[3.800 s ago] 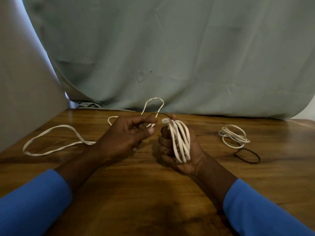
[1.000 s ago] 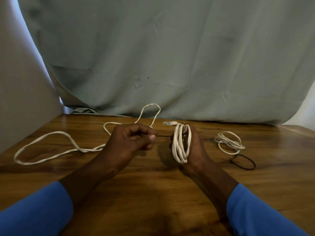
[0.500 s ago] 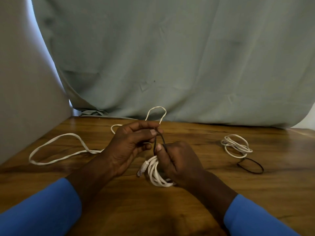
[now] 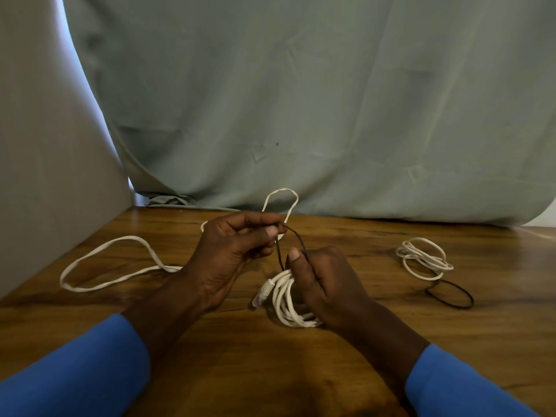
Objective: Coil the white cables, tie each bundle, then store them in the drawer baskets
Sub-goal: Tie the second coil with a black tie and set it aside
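Observation:
A coiled white cable bundle point(image 4: 284, 302) with a clear plug at its end lies low over the wooden table point(image 4: 270, 371), gripped by my right hand point(image 4: 326, 285). A thin black band point(image 4: 298, 240) loops up from the bundle. My left hand point(image 4: 231, 251) pinches the top of that band between thumb and forefinger, and my right thumb presses on its other side. A loose uncoiled white cable point(image 4: 111, 266) sprawls on the table to the left and behind my hands.
Another coiled white cable point(image 4: 424, 258) lies at the right, with a second black band point(image 4: 449, 293) next to it. A grey-green cloth point(image 4: 331, 115) hangs behind the table. A pale panel point(image 4: 45, 161) stands at the left.
The right hand turned the bundle from upright and lowered it toward the table. The left hand now stretches the black band upward from it.

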Demonstrator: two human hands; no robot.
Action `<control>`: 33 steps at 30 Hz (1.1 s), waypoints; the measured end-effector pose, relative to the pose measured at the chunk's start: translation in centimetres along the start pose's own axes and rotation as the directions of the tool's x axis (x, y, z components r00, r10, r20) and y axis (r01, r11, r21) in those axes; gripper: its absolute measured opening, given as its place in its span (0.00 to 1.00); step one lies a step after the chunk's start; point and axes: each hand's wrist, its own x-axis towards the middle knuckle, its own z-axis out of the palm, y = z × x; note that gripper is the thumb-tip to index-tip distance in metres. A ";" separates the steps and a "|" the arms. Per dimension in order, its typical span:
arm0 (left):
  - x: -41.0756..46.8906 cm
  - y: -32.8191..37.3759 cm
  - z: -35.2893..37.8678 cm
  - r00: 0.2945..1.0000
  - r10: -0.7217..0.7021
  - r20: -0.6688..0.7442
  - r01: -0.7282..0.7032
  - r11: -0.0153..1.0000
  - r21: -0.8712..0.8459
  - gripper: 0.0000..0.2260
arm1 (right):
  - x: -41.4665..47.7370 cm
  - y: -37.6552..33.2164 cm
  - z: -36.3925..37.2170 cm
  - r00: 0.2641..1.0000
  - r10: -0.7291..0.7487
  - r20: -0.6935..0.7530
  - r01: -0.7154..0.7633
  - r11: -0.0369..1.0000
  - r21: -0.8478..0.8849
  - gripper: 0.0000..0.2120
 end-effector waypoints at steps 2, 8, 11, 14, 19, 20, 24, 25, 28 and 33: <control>0.0 0.0 0.0 1.000 0.003 -0.004 -0.003 1.000 0.008 0.10 | 0.0 0.0 0.0 1.000 0.007 0.006 -0.007 1.000 0.009 0.26; 0.1 -0.1 -0.1 1.000 0.014 0.022 -0.015 0.999 0.030 0.10 | 0.0 0.1 -0.1 1.000 0.000 0.029 0.000 1.000 0.009 0.25; 0.1 -0.2 -0.3 0.999 0.019 0.032 -0.021 0.999 0.045 0.10 | 0.0 0.3 -0.1 0.999 -0.011 0.042 0.011 1.000 -0.002 0.26; 0.1 -0.4 -0.4 0.998 0.030 0.047 -0.033 0.998 0.057 0.10 | 0.0 0.4 0.0 0.999 -0.006 0.053 0.006 1.000 0.006 0.26; 0.2 -0.5 -0.4 0.998 0.046 0.046 -0.049 0.997 0.065 0.10 | 0.0 0.2 0.0 0.999 0.012 0.043 -0.014 0.999 0.037 0.26; 0.2 -0.5 -0.5 0.998 0.052 0.046 -0.055 0.996 0.074 0.10 | 0.0 0.2 0.0 0.999 0.019 0.044 -0.020 0.999 0.038 0.26; 0.3 -0.5 -0.6 0.996 0.080 0.045 -0.084 0.991 0.099 0.09 | 0.0 0.2 0.0 0.998 0.052 0.042 -0.054 0.997 0.053 0.26; 0.3 -0.5 -0.6 0.995 0.087 0.041 -0.091 0.991 0.103 0.09 | 0.0 0.2 0.0 0.997 0.061 0.037 -0.064 0.996 0.059 0.25; 0.3 -0.6 -0.6 0.994 0.102 0.037 -0.105 0.988 0.113 0.09 | 0.0 0.2 -0.1 0.995 0.090 0.031 -0.092 0.994 0.062 0.25; 0.4 -0.6 -0.7 0.993 0.113 0.040 -0.117 0.985 0.129 0.10 | 0.0 0.2 -0.1 0.992 0.117 0.044 -0.120 0.990 0.074 0.24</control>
